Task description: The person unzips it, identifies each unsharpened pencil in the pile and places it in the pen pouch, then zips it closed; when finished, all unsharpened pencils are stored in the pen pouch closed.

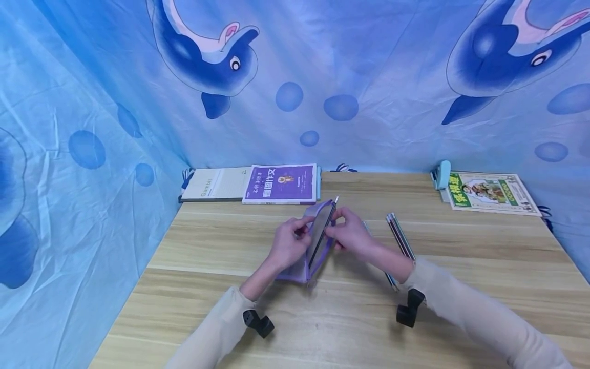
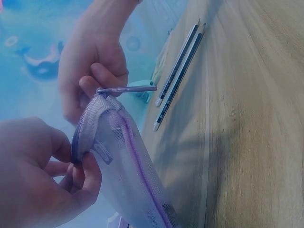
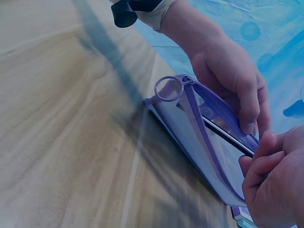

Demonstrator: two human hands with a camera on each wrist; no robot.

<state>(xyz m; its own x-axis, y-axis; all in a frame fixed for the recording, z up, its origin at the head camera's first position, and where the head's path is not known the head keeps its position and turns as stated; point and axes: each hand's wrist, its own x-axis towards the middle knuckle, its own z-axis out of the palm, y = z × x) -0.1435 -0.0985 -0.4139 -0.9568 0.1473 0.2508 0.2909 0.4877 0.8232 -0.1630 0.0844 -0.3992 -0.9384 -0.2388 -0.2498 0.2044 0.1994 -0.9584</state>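
Note:
A translucent pencil pouch (image 1: 295,269) with purple edging stands unzipped on the table. My left hand (image 1: 290,241) pinches the rim of its opening between thumb and fingers; the left wrist view shows this grip on the zipper edge (image 2: 78,142). On the other side, my right hand (image 1: 350,233) pinches a dark pencil (image 3: 228,135), which lies slantwise with its lower part inside the pouch. Its other end pokes up past the rim in the head view. A ring-shaped zipper pull (image 3: 168,89) hangs at one end of the opening.
More pencils (image 1: 401,236) lie right of the pouch, partly under my right forearm. A purple book (image 1: 281,184) and a pale book (image 1: 214,183) lie at the back left. Back right are a green-and-white booklet (image 1: 493,192) and a light blue stapler-like object (image 1: 443,175). Dolphin-printed cloth surrounds the table.

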